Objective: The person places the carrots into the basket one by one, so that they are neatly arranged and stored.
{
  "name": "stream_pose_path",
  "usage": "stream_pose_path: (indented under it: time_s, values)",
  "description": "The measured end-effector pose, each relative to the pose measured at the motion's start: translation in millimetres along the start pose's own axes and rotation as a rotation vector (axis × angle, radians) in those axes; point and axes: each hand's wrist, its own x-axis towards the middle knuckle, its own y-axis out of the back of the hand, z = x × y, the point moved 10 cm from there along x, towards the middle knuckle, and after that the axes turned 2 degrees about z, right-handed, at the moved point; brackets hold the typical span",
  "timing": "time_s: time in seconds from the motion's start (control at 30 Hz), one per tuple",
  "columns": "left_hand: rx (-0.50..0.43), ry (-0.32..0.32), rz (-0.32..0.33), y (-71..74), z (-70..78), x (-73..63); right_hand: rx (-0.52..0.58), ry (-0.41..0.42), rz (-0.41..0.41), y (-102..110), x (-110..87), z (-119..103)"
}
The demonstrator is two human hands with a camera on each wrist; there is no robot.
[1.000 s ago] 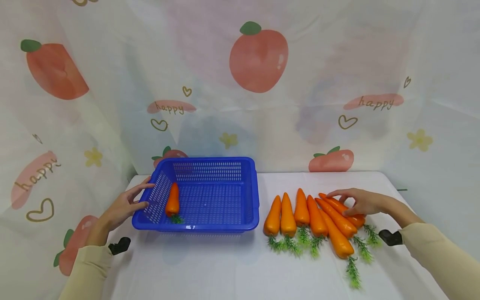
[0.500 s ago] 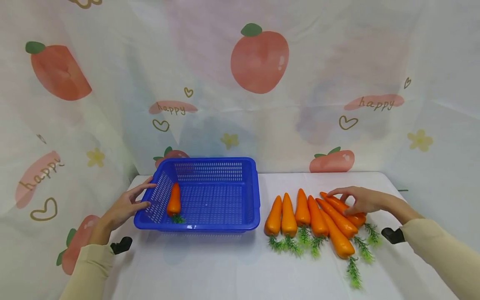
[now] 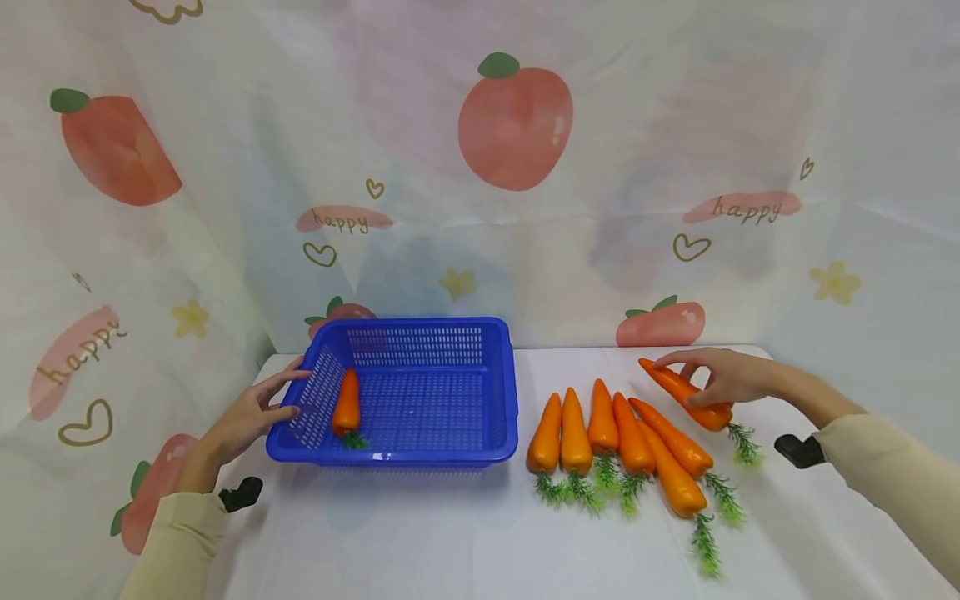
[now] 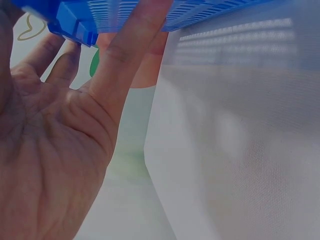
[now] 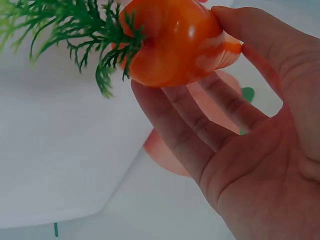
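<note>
My right hand [image 3: 733, 375] pinches an orange carrot [image 3: 686, 390] with green leaves at its thick end. In the right wrist view, thumb and fingers hold this carrot [image 5: 172, 45] from opposite sides, leaves hanging to the left. My left hand [image 3: 251, 417] rests at the left side of a blue plastic basket [image 3: 412, 456], fingers fairly straight and touching the rim. The left wrist view has the palm [image 4: 55, 130] below the basket's edge. One carrot [image 3: 347, 404] lies inside the basket by its left wall.
Several more carrots lie in a fanned row right of the basket, among them an orange carrot [image 3: 575, 433] and one angled carrot [image 3: 678, 483]. They lie on a white-covered table [image 3: 450, 533]. A printed fabric backdrop [image 3: 570, 275] rises behind and beside the table.
My right hand has lifted the rightmost carrot away from its neighbour, up and toward the back of the table. The left hand and the basket stay in place.
</note>
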Motion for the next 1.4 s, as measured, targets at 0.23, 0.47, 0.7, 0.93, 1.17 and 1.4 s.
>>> stream_pose_path:
  time_s: [0.23, 0.47, 0.7, 0.93, 1.17, 1.4]
  values:
    - [-0.006, 0.007, -0.002, -0.3, 0.5, -0.9, 0.022, -0.019, 0.034, 21, -6.9, -15]
    - [-0.017, 0.025, 0.002, -0.9, 1.4, -2.7, 0.015, -0.041, 0.085, 41, -12.8, -30]
    - [-0.024, 0.018, 0.002, -0.7, 0.2, -2.7, -0.005, 0.029, 0.114, 51, -12.4, -44]
    - [-0.028, 0.007, -0.001, -0.9, 3.8, -3.3, -0.008, 0.060, 0.116, 53, -4.1, -57]
    - [-0.030, 0.015, 0.000, 0.0, 1.2, -2.2, -0.045, 0.082, 0.086, 52, 17.5, -83]
    - [-0.016, 0.008, 0.002, 0.1, 0.4, -0.6, -0.076, 0.133, 0.052, 47, 45.6, -120]
